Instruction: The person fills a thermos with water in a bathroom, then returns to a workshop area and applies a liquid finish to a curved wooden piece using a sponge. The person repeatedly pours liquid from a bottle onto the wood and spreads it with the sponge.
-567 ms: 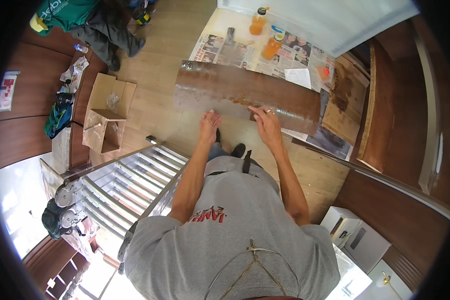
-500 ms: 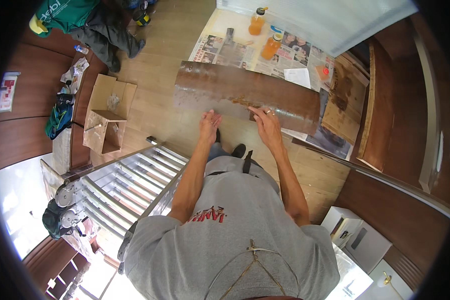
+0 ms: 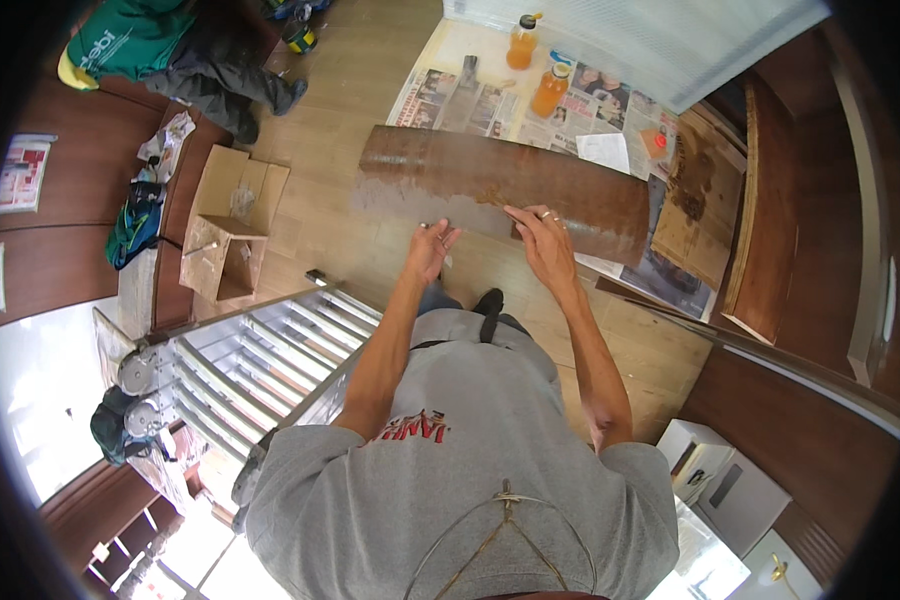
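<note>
A long curved brown panel lies crosswise in front of me, its near left part dull and greyish. On its near half is a small yellowish-brown streak or strip. Just beside that streak, my right hand is at the panel with a ring on one finger and its fingers drawn together. Whatever is in those fingers is too small to make out. My left hand hovers by the near left edge, half curled with fingers apart, and no object shows in it.
Beyond the panel, newspaper carries two orange bottles and a flat brush-like tool. Stained wooden boards lie to the right. An aluminium ladder and an open cardboard box are left. Another person is at far left.
My left hand has turned, its fingers curling more. The right hand stays by the brown streak with its fingers closer together. The whole view has shifted slightly.
</note>
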### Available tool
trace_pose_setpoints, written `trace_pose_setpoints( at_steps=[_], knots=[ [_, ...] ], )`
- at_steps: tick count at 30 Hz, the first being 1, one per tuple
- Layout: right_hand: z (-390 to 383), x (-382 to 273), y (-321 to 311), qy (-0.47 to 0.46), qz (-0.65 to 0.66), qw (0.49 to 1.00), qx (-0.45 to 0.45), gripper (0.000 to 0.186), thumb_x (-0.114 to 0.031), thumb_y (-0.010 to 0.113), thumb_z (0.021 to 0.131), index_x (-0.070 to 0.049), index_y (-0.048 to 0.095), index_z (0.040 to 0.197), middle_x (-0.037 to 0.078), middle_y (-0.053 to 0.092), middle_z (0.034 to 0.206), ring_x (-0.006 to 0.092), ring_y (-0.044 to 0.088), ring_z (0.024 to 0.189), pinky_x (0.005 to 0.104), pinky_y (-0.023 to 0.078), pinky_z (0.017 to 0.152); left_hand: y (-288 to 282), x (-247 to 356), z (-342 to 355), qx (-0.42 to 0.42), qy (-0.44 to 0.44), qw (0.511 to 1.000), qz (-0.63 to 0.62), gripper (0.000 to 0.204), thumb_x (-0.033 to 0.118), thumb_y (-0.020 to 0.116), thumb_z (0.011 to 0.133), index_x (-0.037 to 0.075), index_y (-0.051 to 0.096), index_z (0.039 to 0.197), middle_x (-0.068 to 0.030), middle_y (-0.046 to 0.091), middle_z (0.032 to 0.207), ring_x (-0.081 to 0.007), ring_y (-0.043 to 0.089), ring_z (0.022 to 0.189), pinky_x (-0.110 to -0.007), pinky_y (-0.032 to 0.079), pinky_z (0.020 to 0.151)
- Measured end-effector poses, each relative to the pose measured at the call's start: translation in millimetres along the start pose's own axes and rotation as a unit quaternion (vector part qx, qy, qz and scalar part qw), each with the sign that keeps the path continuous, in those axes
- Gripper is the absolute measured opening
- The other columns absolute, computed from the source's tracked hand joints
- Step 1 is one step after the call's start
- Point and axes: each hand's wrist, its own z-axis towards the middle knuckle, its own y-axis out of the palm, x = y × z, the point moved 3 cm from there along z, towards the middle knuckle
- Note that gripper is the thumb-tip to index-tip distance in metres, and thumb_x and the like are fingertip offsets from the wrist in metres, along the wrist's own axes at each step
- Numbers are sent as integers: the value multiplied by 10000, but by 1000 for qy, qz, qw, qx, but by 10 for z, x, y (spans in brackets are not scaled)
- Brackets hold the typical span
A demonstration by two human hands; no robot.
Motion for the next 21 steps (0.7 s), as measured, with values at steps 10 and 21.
trace_pose_setpoints(
  at_steps=[10,21],
  knots=[
    [261,-95,7,47,-75,996,-19,320,-91,605,1026,-164,733,1310,147,693,1147,375,652,1043,488,521,909,-50,108,16,-116,-133,982,66,248,61,744,969,-115,686,1134,-158,725,1176,-245,688,1130,-417,500,1134],
    [621,-183,35,43,-141,987,-69,307,-86,609,1021,-155,739,1290,148,713,1129,367,660,1056,486,517,933,209,335,-52,-109,-219,966,82,260,90,745,986,-132,638,1070,-107,658,1119,-189,643,1109,-407,469,1208]
  ],
)
